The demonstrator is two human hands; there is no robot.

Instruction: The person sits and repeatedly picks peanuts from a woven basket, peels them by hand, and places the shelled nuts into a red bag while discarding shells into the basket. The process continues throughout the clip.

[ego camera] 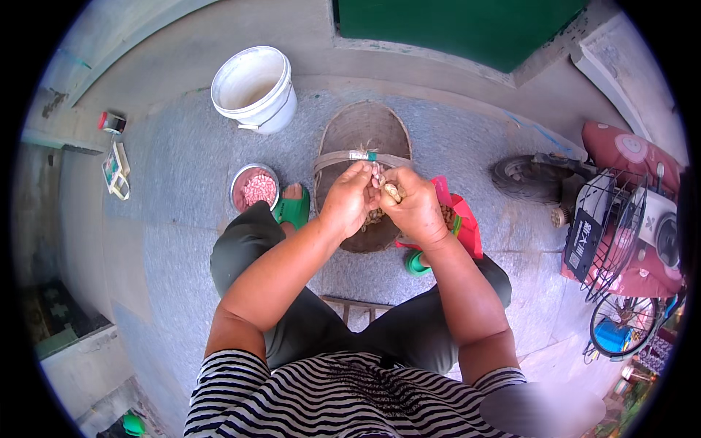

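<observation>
My left hand [348, 198] and my right hand [412, 203] meet above a woven basket [364, 123]. Unshelled peanuts [392, 191] sit in the curl of my right fingers. Between the fingertips of both hands is a small pinkish piece [375, 174], seemingly a peanut being split; its exact shape is partly hidden. More peanuts in their shells [374, 218] lie in the near part of the basket, under my hands. A taped handle [335, 159] arches across it. Left of the basket, a metal bowl [235, 178] holds pink shelled kernels [259, 189].
A red bag [470, 230] with brown contents stands beside my right forearm. A white bucket [268, 117] is near the wall. At left are a small jar [112, 122] and a paper bag [116, 171]. A parked two-wheeler with a wire basket [613, 235] stands at right.
</observation>
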